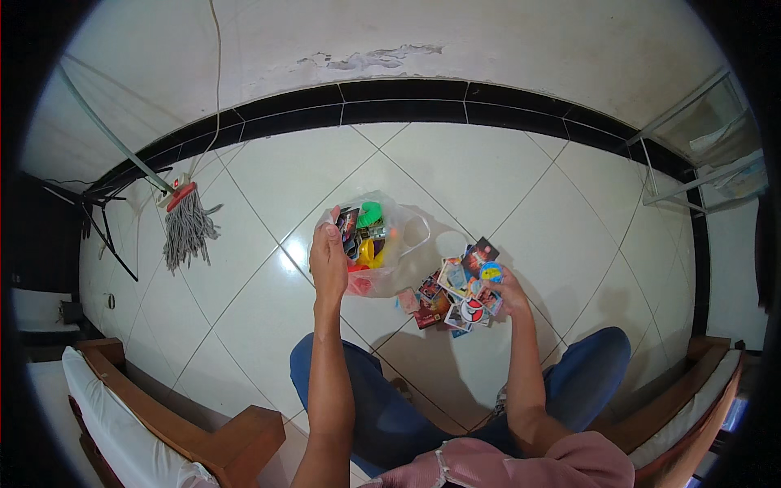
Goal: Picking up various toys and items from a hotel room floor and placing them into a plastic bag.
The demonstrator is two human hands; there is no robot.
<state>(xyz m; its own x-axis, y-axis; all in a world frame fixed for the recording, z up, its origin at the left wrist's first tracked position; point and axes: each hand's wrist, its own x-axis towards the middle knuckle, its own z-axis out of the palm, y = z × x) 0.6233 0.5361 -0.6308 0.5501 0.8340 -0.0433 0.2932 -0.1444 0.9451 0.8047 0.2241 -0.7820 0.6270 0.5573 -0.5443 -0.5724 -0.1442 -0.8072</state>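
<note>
My left hand (330,259) grips the left edge of a clear plastic bag (399,271) that stands on the tiled floor. Inside the bag lie a green curved plastic piece (370,213), a yellow plastic piece (366,251), red plastic pieces and several dark cards (348,222). To the right of the bag, a loose heap of printed cards (434,308) is spread on the floor. My right hand (509,293) is at the heap's right side, with a round blue-and-yellow disc (490,272) at its fingertips. A round red-and-white piece (471,310) rests among the cards.
A string mop (190,229) leans at the left beside a power strip (178,183) with a cable. Wooden furniture with a pale cushion (122,421) flanks me on the left, and similar wood (683,390) on the right. A metal rack (677,195) stands at the far right.
</note>
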